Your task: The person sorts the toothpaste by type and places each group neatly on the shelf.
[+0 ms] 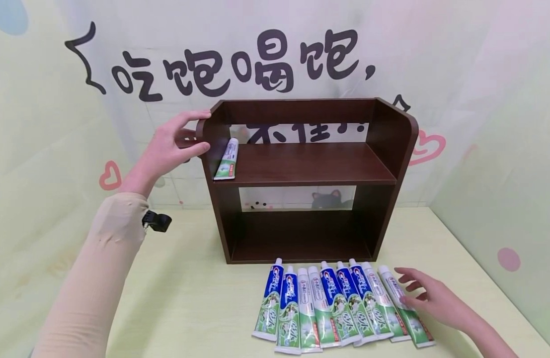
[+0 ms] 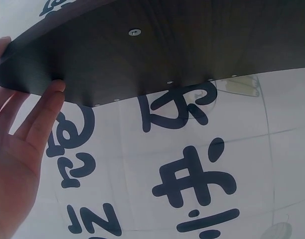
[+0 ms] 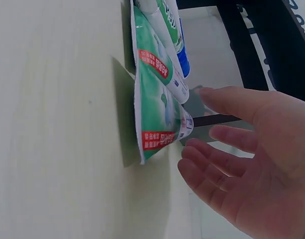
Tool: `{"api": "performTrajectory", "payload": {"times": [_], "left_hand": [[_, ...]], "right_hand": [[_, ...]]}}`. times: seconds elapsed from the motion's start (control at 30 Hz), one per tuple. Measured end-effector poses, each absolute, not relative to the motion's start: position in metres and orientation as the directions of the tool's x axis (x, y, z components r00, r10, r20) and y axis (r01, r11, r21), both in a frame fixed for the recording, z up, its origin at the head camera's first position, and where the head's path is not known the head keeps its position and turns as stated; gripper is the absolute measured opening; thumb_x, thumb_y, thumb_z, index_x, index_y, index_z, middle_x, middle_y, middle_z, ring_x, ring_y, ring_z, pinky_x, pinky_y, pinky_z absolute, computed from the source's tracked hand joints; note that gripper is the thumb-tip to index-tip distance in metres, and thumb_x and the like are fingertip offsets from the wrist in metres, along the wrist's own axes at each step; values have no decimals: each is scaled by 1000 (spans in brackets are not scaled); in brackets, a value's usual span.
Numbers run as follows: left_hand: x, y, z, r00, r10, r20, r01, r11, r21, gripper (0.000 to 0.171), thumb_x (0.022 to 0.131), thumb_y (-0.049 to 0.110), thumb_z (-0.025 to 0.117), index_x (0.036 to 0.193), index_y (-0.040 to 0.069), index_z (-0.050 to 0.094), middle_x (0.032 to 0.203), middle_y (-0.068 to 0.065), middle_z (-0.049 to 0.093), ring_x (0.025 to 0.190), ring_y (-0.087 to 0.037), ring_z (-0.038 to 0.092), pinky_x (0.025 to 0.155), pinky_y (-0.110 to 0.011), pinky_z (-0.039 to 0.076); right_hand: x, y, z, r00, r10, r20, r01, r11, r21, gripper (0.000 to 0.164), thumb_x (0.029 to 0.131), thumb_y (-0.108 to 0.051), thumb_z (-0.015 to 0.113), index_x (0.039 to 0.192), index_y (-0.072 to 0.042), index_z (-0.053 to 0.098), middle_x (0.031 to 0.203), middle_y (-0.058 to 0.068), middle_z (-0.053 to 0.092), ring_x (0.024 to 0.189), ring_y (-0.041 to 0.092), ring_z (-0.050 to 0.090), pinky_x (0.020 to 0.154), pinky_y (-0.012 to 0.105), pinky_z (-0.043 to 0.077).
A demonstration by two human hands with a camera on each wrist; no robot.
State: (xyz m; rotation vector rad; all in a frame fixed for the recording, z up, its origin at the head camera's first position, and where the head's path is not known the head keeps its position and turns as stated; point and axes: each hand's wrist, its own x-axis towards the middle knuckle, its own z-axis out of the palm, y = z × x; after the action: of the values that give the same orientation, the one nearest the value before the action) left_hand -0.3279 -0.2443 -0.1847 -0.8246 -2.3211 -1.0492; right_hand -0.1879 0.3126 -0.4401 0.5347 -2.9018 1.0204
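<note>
My left hand [image 1: 167, 141] holds the left side panel of a dark brown two-tier shelf [image 1: 315, 164]. In the left wrist view its fingertips [image 2: 55, 88] touch the panel's outer face. On the upper tier, one green-and-white toothpaste tube [image 1: 227, 159] leans by the left wall. Several toothpaste tubes, some blue and green, lie in a row on the table before the shelf. Beside the row's rightmost toothpaste tube [image 1: 415, 320] is my right hand [image 1: 440, 298], fingers loosely bent. The right wrist view shows a gap between that hand [image 3: 252, 149] and the tube.
The pale table [image 1: 176, 298] carries the shelf and the row of tubes. Behind stands a white backdrop [image 1: 167, 30] with black lettering, and a pale wall [image 1: 503, 199] borders the right side. A small black device [image 1: 157, 221] is on the left wrist.
</note>
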Motion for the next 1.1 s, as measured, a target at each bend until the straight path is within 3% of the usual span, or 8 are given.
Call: {"api": "performTrajectory", "payload": {"times": [0.4, 0.77, 1.1], "left_hand": [[-328, -243, -185, -722, 334, 606, 675, 528, 515, 61, 87, 7, 73, 144, 16, 51, 150, -2, 49, 91, 0, 65, 80, -6, 53], [-327, -244, -183, -720, 321, 615, 674, 533, 511, 61, 86, 5, 72, 142, 19, 53, 148, -2, 50, 90, 1, 65, 79, -6, 54], [-328, -244, -184, -727, 320, 607, 668, 533, 520, 61, 87, 7, 73, 143, 17, 52, 149, -3, 49, 92, 1, 65, 79, -6, 53]], "right_hand": [[-188, 317, -444, -928, -370, -38, -261, 720, -643, 71, 85, -28, 76, 141, 4, 44, 113, 12, 64, 88, 3, 60, 72, 17, 55], [-189, 310, -442, -945, -314, -87, -182, 731, -658, 76, 82, -28, 79, 143, -1, 43, 109, 12, 64, 80, 10, 60, 65, 19, 52], [-194, 306, -436, -923, -375, -86, -251, 757, -603, 77, 81, -29, 79, 143, 1, 44, 85, 1, 64, 71, 0, 54, 63, 19, 48]]}}
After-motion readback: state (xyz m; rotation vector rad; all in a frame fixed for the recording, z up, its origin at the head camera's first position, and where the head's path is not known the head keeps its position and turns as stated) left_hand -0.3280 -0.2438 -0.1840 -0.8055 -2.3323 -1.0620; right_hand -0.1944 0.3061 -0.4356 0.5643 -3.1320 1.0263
